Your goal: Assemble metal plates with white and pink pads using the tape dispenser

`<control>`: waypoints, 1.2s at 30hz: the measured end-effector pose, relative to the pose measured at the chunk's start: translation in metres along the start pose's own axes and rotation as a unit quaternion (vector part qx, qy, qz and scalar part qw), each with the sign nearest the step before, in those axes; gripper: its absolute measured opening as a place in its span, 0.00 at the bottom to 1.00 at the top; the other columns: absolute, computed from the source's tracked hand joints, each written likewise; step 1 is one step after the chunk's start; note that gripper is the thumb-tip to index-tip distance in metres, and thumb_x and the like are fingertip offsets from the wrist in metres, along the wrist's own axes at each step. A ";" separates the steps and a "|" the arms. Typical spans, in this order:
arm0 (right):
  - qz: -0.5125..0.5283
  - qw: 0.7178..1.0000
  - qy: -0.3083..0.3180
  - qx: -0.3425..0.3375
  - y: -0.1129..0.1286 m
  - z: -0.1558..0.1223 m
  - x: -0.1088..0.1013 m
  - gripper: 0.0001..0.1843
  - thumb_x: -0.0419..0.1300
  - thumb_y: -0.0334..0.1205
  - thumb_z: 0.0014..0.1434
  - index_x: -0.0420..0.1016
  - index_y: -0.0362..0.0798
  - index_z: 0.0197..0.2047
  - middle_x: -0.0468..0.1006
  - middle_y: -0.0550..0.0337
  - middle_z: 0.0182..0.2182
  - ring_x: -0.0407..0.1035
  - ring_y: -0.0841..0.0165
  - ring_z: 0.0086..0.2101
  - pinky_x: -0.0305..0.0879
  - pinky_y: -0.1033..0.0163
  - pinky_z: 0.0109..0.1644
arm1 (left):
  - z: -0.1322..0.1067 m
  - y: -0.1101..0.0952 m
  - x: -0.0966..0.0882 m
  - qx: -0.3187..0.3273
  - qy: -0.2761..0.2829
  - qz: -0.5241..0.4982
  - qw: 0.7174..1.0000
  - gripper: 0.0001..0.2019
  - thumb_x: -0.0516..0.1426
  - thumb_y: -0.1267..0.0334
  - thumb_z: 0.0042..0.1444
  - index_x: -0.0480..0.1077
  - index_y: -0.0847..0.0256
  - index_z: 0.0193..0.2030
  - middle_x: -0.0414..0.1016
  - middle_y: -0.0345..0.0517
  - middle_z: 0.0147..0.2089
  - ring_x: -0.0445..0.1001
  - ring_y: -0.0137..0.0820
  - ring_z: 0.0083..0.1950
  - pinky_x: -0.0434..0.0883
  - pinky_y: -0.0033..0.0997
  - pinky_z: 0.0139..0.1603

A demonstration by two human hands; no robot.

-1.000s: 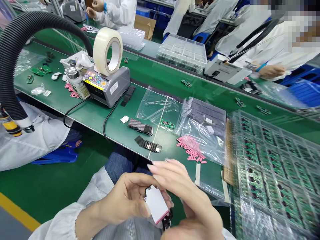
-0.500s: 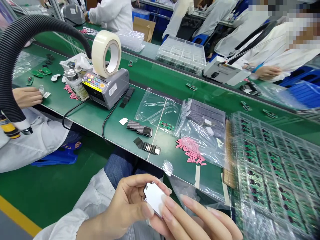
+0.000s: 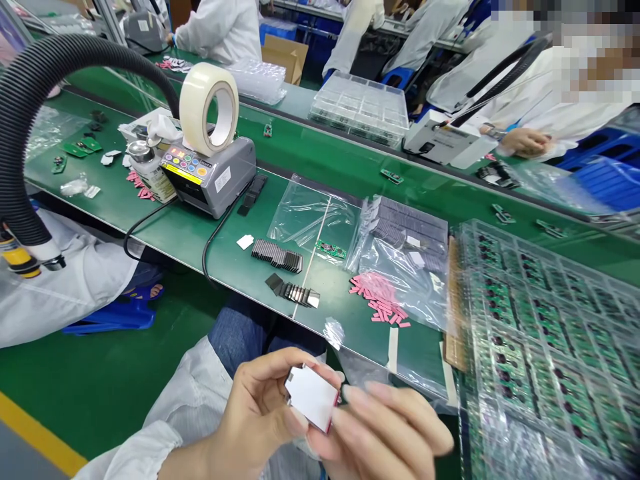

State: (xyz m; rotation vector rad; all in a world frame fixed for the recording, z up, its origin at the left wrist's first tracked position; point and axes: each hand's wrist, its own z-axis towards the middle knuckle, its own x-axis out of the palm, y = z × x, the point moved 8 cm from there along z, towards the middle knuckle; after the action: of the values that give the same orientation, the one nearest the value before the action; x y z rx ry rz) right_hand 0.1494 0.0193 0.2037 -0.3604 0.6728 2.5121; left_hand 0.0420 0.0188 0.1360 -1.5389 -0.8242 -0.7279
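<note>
Two hands work low in the middle of the frame; the left hand [image 3: 250,417] grips a flat white-faced piece [image 3: 313,397] between thumb and fingers; the right hand [image 3: 395,427], fingers half open, touches its edge.

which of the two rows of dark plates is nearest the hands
The front row at the belt's near edge, closest to the left hand; the other row lies farther back, beside the circuit board.

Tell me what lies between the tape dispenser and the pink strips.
The head view shows two stacks of dark plates, plus a green circuit board on a clear bag.
</note>
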 end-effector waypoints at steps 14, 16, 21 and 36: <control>0.114 0.984 0.136 0.008 -0.006 0.012 0.033 0.13 0.60 0.49 0.59 0.74 0.47 0.40 0.75 0.59 0.29 0.66 0.64 0.36 0.60 0.55 0.40 | -0.022 -0.062 -0.006 0.389 0.027 0.531 0.753 0.30 0.50 0.45 0.59 0.56 0.53 0.65 0.57 0.48 0.67 0.58 0.34 0.65 0.60 0.31 0.63; 0.105 0.980 0.166 -0.010 -0.001 0.016 0.039 0.14 0.58 0.51 0.59 0.73 0.48 0.37 0.76 0.61 0.27 0.66 0.65 0.36 0.58 0.56 0.40 | -0.032 -0.067 0.005 0.449 0.104 0.679 0.572 0.25 0.48 0.50 0.62 0.59 0.56 0.63 0.60 0.50 0.65 0.58 0.36 0.65 0.56 0.36 0.65; 0.120 0.971 0.204 -0.029 0.013 0.021 0.057 0.16 0.57 0.53 0.60 0.72 0.47 0.35 0.77 0.63 0.26 0.67 0.68 0.34 0.55 0.57 0.41 | -0.039 -0.085 0.008 0.450 0.193 0.775 0.398 0.14 0.52 0.60 0.63 0.72 0.60 0.50 0.80 0.47 0.46 0.68 0.34 0.58 0.62 0.37 0.60; 0.274 0.922 0.272 0.022 0.052 0.004 0.153 0.16 0.61 0.52 0.57 0.75 0.50 0.42 0.80 0.59 0.35 0.73 0.66 0.38 0.62 0.58 0.44 | -0.068 -0.145 -0.168 0.097 -0.243 0.357 0.897 0.12 0.69 0.75 0.38 0.81 0.57 0.31 0.83 0.51 0.40 0.78 0.46 0.48 0.61 0.49 0.65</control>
State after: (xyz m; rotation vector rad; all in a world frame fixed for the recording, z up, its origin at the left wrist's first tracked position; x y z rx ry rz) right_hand -0.0067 0.0444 0.1706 -0.9980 1.1758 2.9263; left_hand -0.1717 -0.0563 0.0851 -1.6981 -0.5849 0.2853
